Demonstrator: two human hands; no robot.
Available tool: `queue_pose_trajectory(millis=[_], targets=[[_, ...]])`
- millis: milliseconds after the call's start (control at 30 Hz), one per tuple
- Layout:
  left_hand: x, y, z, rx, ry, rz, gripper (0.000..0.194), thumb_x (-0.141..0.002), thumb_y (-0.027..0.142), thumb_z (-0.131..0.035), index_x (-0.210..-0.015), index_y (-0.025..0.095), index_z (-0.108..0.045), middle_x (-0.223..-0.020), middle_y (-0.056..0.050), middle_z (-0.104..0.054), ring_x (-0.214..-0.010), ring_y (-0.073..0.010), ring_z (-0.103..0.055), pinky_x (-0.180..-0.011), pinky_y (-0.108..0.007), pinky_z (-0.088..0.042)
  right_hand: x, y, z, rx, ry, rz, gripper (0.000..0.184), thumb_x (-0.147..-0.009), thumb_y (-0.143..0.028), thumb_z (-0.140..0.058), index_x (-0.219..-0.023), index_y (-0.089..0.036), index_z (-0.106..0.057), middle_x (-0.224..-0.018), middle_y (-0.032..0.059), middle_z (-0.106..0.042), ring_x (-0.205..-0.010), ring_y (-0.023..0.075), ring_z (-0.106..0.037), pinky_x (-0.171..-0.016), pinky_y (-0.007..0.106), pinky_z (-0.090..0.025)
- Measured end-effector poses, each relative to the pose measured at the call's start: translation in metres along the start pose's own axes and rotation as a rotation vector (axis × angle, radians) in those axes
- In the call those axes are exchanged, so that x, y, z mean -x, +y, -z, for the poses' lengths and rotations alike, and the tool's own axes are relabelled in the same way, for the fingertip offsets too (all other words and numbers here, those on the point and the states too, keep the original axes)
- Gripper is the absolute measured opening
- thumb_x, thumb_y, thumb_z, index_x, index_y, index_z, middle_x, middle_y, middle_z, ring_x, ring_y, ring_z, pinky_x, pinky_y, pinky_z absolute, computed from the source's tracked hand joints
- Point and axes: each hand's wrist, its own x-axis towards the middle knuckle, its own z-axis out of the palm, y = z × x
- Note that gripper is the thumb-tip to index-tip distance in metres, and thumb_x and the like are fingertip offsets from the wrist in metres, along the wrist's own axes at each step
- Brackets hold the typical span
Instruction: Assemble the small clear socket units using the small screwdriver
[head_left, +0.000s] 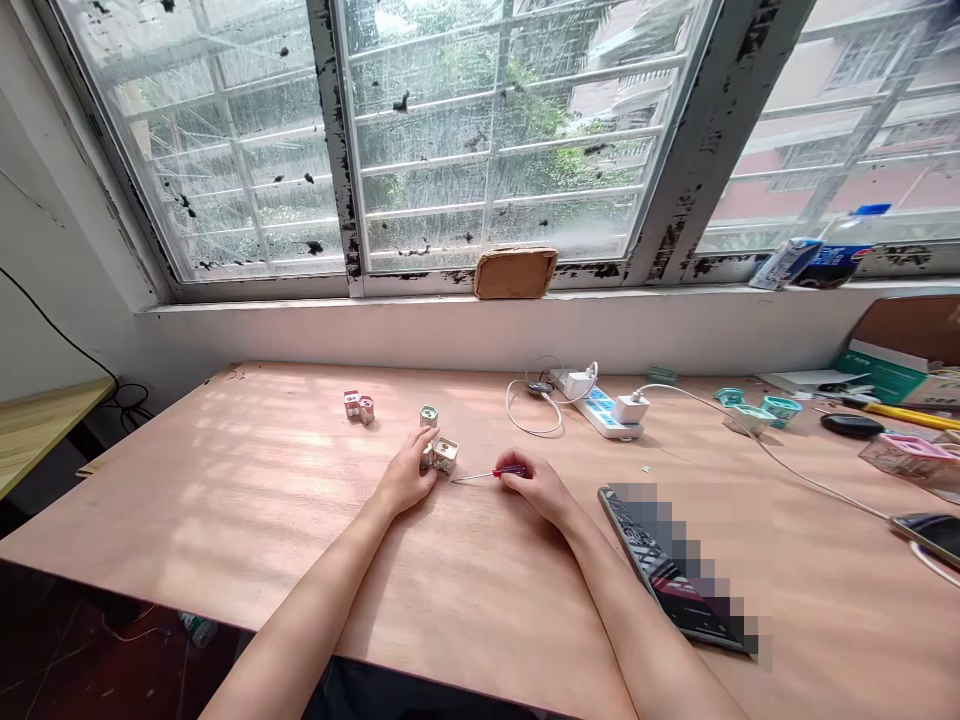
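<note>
Red-handled screwdriver (504, 472), pinched in the right hand (534, 488), points its tip left at a small metal cube (445, 456) touching the half-closed left hand (405, 478).

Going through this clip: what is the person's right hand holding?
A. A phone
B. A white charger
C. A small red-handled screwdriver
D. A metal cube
C. The right hand pinches the red handle of a small screwdriver, whose thin metal shaft sticks out past the fingers.

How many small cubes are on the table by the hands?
5: cube and cube paired at far left, cube beyond the left hand, cube beside it, cube partly behind its fingers; more could be hidden.
</note>
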Motion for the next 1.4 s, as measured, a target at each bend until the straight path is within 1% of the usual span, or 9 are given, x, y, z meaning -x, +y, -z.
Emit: queue_pose_trajectory(millis=[133,233,400,567,733,867,1000,1133,1400], targets=[[0.0,0.001,0.001,0.04,0.014,0.017,0.073,-0.074,0.001,-0.056,-0.143,0.022,-0.045,-0.146,-0.01,-0.052,-0.139,-0.0243,-0.048,-0.119,-0.042,-0.038,0.002,-0.006,-0.006,-0.006,-0.058,-0.016,0.015,-0.071,-0.028,-0.059,-0.081,-0.02,-0.067,-0.085,0.0043,-0.07,-0.083,0.0222,-0.066,-0.079,0.034,-0.052],[0.002,0.005,0.005,0.049,-0.038,0.042,0.07,-0.076,0.006,-0.058,-0.142,0.023,-0.046,-0.143,-0.01,-0.057,-0.131,-0.0256,-0.055,-0.114,-0.042,-0.043,0.003,-0.006,-0.012,0.088,0.024,-0.026,0.016,-0.074,-0.028,-0.058,-0.084,-0.022,-0.068,-0.09,0.0048,-0.073,-0.087,0.0226,-0.068,-0.084,0.036,-0.051],[0.008,0.009,0.012,0.115,-0.076,0.083,0.062,-0.083,0.015,-0.058,-0.141,0.025,-0.041,-0.107,-0.004,-0.07,-0.094,-0.02,-0.068,-0.089,-0.033,-0.054,0.0,0.004,-0.014,0.24,0.15,-0.065,0.016,-0.079,-0.03,-0.055,-0.088,-0.024,-0.068,-0.092,0.004,-0.075,-0.088,0.023,-0.069,-0.082,0.036,-0.051],[0.009,0.009,0.012,0.247,-0.047,0.138,0.036,-0.081,0.02,-0.063,-0.115,0.022,-0.052,-0.092,0.0,-0.068,-0.084,-0.0164,-0.066,-0.078,-0.027,-0.053,-0.003,0.009,-0.013,0.367,0.167,-0.082,0.016,-0.081,-0.03,-0.054,-0.09,-0.024,-0.067,-0.093,0.0039,-0.074,-0.089,0.0235,-0.069,-0.081,0.036,-0.05],[0.008,0.012,0.014,0.259,-0.076,0.169,0.04,-0.079,0.021,-0.066,-0.119,0.021,-0.058,-0.095,-0.003,-0.07,-0.08,-0.0159,-0.066,-0.077,-0.028,-0.054,-0.004,0.007,-0.013,0.495,0.211,-0.007,0.013,-0.083,-0.029,-0.055,-0.088,-0.022,-0.064,-0.093,0.0077,-0.072,-0.093,0.0274,-0.065,-0.086,0.041,-0.049],[0.009,0.017,0.014,0.411,-0.059,0.186,0.049,-0.08,0.018,-0.067,-0.127,0.021,-0.051,-0.109,-0.006,-0.07,-0.096,-0.0182,-0.07,-0.089,-0.032,-0.056,-0.001,-0.004,-0.02,0.495,0.297,0.186,0.016,-0.087,-0.03,-0.058,-0.1,-0.022,-0.065,-0.106,0.0122,-0.071,-0.105,0.0317,-0.063,-0.095,0.048,-0.048],[0.011,0.022,0.018,0.374,-0.134,0.145,0.031,-0.082,0.015,-0.066,-0.112,0.021,-0.059,-0.108,-0.007,-0.071,-0.1,-0.0204,-0.069,-0.089,-0.032,-0.056,0.005,-0.022,-0.037,0.34,0.239,0.313,0.032,-0.091,-0.038,-0.061,-0.12,-0.024,-0.06,-0.117,0.0123,-0.067,-0.106,0.0292,-0.064,-0.092,0.045,-0.053],[0.01,0.024,0.023,0.217,-0.178,-0.005,0.034,-0.082,0.011,-0.066,-0.114,0.022,-0.066,-0.118,-0.007,-0.068,-0.107,-0.0223,-0.066,-0.092,-0.032,-0.053,0.01,-0.03,-0.051,0.261,0.068,0.35,0.043,-0.089,-0.035,-0.064,-0.13,-0.025,-0.056,-0.123,0.0103,-0.067,-0.112,0.0287,-0.064,-0.097,0.045,-0.053],[0.01,0.023,0.021,0.298,-0.232,0.07,0.037,-0.084,0.022,-0.071,-0.12,0.021,-0.064,-0.111,-0.005,-0.073,-0.098,-0.0204,-0.069,-0.089,-0.031,-0.054,0.009,-0.027,-0.055,0.097,-0.106,0.196,0.035,-0.086,-0.027,-0.063,-0.121,-0.023,-0.065,-0.108,0.0081,-0.074,-0.091,0.023,-0.071,-0.08,0.035,-0.058]])
